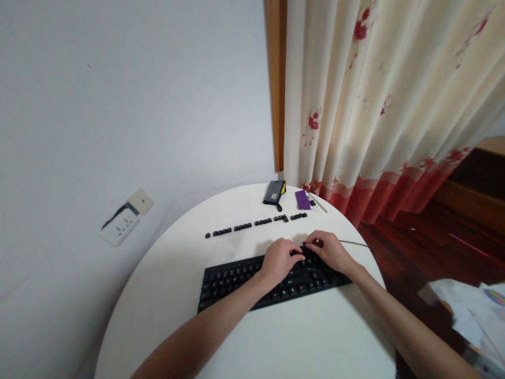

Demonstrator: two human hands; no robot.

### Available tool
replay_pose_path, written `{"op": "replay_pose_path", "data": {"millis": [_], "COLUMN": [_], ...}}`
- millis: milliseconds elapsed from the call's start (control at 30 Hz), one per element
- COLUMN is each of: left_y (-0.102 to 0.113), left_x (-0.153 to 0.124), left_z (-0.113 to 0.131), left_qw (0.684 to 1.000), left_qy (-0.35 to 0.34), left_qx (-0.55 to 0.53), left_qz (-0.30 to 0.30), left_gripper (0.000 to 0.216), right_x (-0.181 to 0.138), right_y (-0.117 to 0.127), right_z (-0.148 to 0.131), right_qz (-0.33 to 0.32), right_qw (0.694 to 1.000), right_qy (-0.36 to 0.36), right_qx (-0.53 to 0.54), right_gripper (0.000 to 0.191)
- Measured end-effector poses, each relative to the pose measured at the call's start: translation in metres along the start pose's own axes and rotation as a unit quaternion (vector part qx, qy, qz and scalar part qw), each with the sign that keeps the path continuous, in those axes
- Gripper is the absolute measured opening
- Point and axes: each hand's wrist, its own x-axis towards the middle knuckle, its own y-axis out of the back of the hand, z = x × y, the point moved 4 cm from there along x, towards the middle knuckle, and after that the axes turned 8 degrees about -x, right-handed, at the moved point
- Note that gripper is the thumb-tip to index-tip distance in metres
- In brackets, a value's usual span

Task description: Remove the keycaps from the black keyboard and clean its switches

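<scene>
A black keyboard [232,276] lies on the round white table, partly covered by my hands and forearms. My left hand [279,259] rests over its upper middle, fingers curved, with a small gap between thumb and forefinger and nothing visible in it. Beside it, at the keyboard's upper edge, my right hand [326,248] is closed in a pinch; a small black keycap [304,244] shows at its fingertips, partly hidden. Beyond the keyboard, loose black keycaps [242,227] lie in a row of small groups, one keycap [207,235] standing apart at the left end.
Near the table's far edge lie a dark grey pouch [273,192] with a yellow edge, a purple cloth-like piece [302,200] and a thin white stick [319,203]. A cable [353,242] runs off the right edge. Wall, socket [120,226] and curtain [347,105] stand behind.
</scene>
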Motion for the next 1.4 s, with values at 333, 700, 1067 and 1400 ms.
{"op": "replay_pose_path", "data": {"millis": [333, 700, 1067, 1400], "left_y": [-0.012, -0.010, -0.007, -0.012], "left_x": [-0.008, -0.012, -0.014, -0.018], "left_z": [-0.005, 0.005, 0.003, 0.014], "left_qw": [0.998, 0.999, 0.999, 0.995], "left_qy": [-0.007, -0.042, -0.034, -0.076], "left_qx": [-0.055, -0.013, -0.022, 0.064], "left_qz": [0.026, 0.022, 0.026, 0.010], "left_gripper": [0.004, 0.013, 0.010, 0.018], "right_x": [-0.016, -0.021, -0.024, -0.024], "right_y": [0.000, -0.007, -0.005, -0.004], "right_z": [-0.011, -0.009, -0.015, -0.017], "right_qz": [-0.047, -0.055, -0.033, -0.030], "right_qw": [0.998, 0.991, 0.996, 0.996], "right_qy": [0.038, 0.124, 0.081, 0.084], "right_qx": [-0.003, -0.018, -0.019, -0.007], "right_gripper": [0.007, 0.015, 0.021, 0.022]}}
